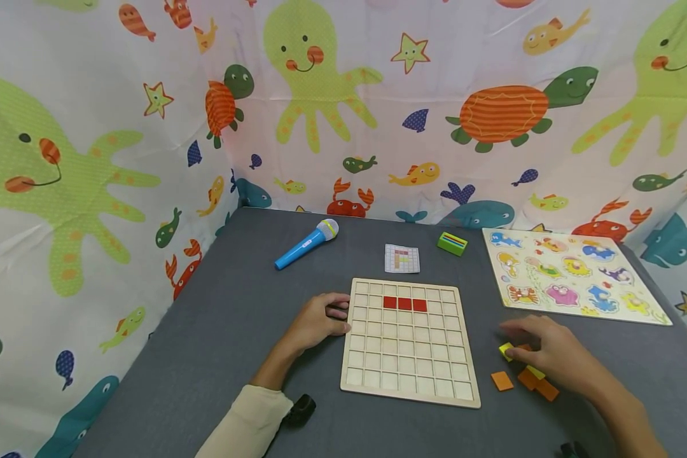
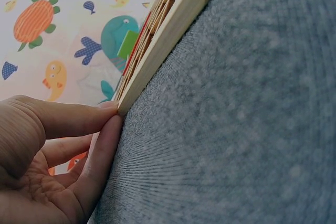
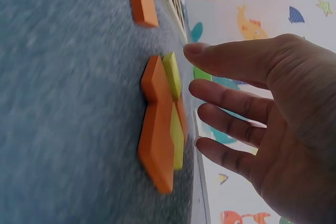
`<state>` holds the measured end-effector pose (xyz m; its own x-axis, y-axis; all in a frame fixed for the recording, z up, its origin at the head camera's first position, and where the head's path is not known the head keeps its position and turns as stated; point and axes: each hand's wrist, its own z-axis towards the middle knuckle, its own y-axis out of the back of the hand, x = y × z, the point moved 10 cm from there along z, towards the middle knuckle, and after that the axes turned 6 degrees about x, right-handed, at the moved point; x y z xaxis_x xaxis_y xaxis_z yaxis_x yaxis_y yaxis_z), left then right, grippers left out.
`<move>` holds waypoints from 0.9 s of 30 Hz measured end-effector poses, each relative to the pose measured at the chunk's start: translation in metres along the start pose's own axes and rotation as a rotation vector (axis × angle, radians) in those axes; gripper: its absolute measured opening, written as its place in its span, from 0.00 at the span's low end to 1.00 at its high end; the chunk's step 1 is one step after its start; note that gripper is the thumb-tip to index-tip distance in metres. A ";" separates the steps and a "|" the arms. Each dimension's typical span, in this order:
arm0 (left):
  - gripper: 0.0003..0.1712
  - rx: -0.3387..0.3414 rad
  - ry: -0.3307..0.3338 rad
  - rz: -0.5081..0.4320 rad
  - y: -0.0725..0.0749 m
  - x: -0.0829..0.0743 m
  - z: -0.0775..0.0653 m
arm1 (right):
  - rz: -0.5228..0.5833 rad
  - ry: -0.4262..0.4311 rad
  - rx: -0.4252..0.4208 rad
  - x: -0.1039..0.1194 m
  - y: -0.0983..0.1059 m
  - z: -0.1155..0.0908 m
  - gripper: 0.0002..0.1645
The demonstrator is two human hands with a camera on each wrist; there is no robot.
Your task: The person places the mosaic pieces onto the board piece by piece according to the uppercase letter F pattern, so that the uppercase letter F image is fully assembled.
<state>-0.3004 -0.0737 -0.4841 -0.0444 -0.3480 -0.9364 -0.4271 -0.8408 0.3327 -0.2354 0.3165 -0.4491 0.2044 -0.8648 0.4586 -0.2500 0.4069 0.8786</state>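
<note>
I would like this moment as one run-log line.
left hand: touching edge of grid board | right hand: empty, above yellow tiles and orange tiles | red tiles: three side by side on grid board

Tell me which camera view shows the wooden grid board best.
The head view: it shows every square of the wooden grid board from above, with three red tiles. The left wrist view shows it nearly edge-on, cut off above; the right wrist view catches only a sliver.
</note>
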 end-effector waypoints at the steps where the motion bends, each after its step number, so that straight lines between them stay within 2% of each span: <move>1: 0.34 0.000 -0.001 0.002 0.000 0.000 0.000 | -0.003 -0.008 0.003 -0.002 0.000 -0.002 0.28; 14: 0.34 -0.007 0.009 0.018 0.000 0.000 0.000 | 0.038 -0.094 0.017 -0.029 0.002 -0.014 0.31; 27: 0.34 -0.002 0.005 0.014 0.000 0.001 0.000 | 0.032 -0.090 0.017 -0.038 0.000 -0.015 0.26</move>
<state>-0.3007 -0.0739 -0.4856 -0.0460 -0.3616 -0.9312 -0.4246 -0.8367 0.3459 -0.2295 0.3541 -0.4643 0.1101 -0.8747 0.4720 -0.2708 0.4305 0.8610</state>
